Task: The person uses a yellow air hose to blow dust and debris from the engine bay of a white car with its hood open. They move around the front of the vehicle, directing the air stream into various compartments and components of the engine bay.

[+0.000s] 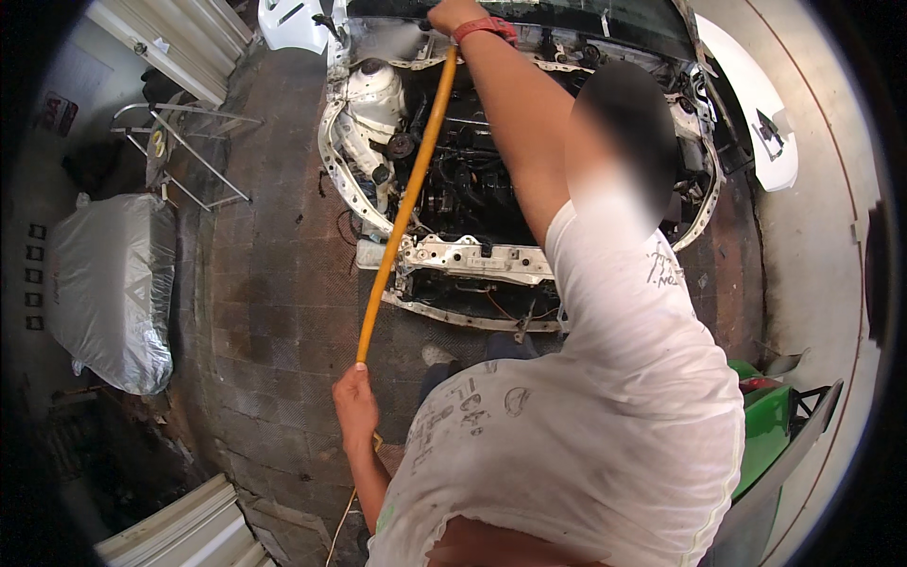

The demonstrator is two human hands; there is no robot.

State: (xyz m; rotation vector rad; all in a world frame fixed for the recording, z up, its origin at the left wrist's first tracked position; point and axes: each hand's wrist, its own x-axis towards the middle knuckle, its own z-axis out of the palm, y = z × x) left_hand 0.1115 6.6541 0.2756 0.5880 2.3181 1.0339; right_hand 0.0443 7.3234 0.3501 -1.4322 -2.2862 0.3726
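Observation:
A long yellow hose [406,213] runs in a slight curve over the front of a stripped car [477,257]. My left hand [355,402] is closed round its lower part, low and left of my body. My right hand [455,13], with a red watch on the wrist, reaches over the engine bay [468,170] toward the windscreen base. Its fingers are closed at the hose's upper end, where a small dark tip shows; the grip itself is partly hidden. Left of that tip is a whitish haze [402,40]. A blurred patch covers part of my right arm.
A covered car-shaped bulk under a silver sheet [118,283] stands left, below a metal stand [203,156]. White body panels [746,94] lean at the right wall. A green panel [763,439] sits lower right. Tiled floor [269,302] lies left of the car.

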